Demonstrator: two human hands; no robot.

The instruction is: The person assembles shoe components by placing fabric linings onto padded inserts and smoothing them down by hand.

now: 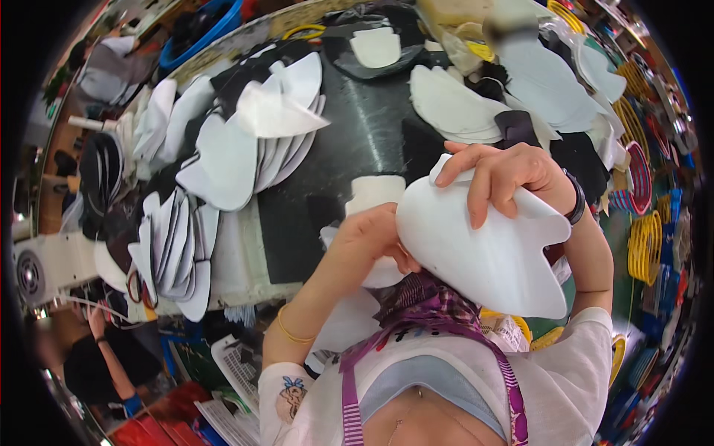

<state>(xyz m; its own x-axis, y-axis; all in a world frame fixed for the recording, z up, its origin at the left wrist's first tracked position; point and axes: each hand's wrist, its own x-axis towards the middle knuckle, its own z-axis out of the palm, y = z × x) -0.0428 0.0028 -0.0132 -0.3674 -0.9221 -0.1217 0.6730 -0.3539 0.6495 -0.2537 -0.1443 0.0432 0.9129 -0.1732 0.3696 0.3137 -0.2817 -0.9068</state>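
A white, curved cut-out piece [476, 241], shaped like a shoe upper with a notched right end, is held in front of my chest. My right hand [513, 175] grips it from above, with the fingers bent over its upper edge. A small white flap [448, 167] stands up by the index fingertip. At the rounded left edge, my left hand [372, 234] is closed on the same piece, its fingertips partly hidden. Behind the left hand, more white pieces [375, 192] lie on the near part of the black work mat [305, 215].
Fanned stacks of white pieces [219, 160] lie left on the table, with another stack [454, 108] at right. A black tray [338, 48] holding a white piece sits at the far side. Yellow baskets [643, 249] stand right. A co-worker's arm [111, 357] shows lower left.
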